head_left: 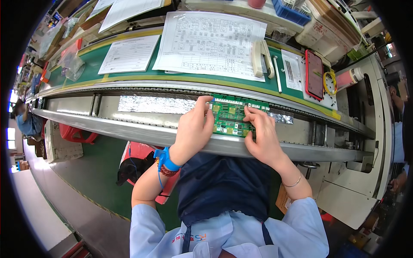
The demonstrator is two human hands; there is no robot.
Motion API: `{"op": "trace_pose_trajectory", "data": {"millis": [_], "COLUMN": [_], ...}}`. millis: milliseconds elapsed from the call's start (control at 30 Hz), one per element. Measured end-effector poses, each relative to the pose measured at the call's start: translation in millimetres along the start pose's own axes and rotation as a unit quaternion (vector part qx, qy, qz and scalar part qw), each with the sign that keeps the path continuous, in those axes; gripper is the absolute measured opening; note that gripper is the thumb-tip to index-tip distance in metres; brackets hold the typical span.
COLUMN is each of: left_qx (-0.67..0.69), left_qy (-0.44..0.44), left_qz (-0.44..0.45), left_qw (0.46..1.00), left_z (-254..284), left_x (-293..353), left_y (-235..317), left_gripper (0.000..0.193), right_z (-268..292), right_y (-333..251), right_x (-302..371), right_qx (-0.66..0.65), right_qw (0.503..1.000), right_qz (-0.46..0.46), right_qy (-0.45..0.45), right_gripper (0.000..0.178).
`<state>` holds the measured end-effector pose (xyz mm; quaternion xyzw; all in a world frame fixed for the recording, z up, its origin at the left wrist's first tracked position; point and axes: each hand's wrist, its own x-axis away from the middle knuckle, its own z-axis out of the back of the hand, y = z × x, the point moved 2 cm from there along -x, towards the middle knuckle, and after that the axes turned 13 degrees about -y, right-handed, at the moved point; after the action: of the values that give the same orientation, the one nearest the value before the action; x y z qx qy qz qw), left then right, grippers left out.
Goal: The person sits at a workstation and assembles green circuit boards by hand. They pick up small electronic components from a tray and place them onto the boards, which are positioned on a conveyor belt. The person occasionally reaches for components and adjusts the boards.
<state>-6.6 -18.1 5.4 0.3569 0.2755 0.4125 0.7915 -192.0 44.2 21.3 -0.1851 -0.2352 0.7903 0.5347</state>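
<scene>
A green circuit board (228,116), crowded with small parts and a row of white connectors along its far edge, lies across the rails of a conveyor in front of me. At its left edge my left hand (195,124) has bent fingers, the index fingertip by a blue part at the far left corner. My right hand (263,132) grips the board's right side, with fingertips over its face and the thumb by the near edge. What the undersides of my fingers touch is partly hidden. A blue strap with a cord (165,160) circles my left wrist.
Beyond the conveyor rail (107,129), a green shelf holds printed sheets (211,41), a beige handset-like object (258,58), a white stick (277,74), a red-framed phone (314,75) and a yellow cable coil (330,82). A red stool (144,150) stands below, left.
</scene>
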Motion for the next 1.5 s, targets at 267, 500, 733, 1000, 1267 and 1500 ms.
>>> {"op": "trace_pose_trajectory", "data": {"millis": [267,500,733,1000,1267,1500], "left_qx": [0.007,0.003,0.029,0.021,0.025,-0.099], "left_qy": [-0.023,-0.029,-0.05,-0.041,-0.028,-0.002], "left_qz": [0.027,0.023,0.031,0.021,-0.007,-0.083], "left_qw": [0.999,0.999,0.998,0.999,0.999,0.992], "left_z": [-2.2,-8.3,-11.5,-14.6,-22.9,-22.9], "left_x": [-2.0,-1.6,-3.6,-5.3,-6.7,-11.0], "left_y": [7.4,9.6,15.8,16.7,22.2,24.3], "left_gripper": [0.027,0.028,0.028,0.03,0.03,0.029], "right_z": [12.0,5.4,1.2,11.0,10.8,17.7], "right_y": [1.7,5.0,8.3,13.7,18.0,17.1], "right_x": [5.8,14.7,21.3,25.2,26.7,33.0], "right_qx": [0.062,0.069,-0.041,-0.005,-0.006,0.055], "right_qw": [0.998,0.997,0.998,0.997,0.998,0.995], "right_qz": [-0.011,-0.026,-0.047,-0.058,-0.055,-0.065], "right_qy": [0.016,0.007,0.03,0.044,0.039,0.056], "right_gripper": [0.051,0.052,0.036,0.035,0.04,0.055]}}
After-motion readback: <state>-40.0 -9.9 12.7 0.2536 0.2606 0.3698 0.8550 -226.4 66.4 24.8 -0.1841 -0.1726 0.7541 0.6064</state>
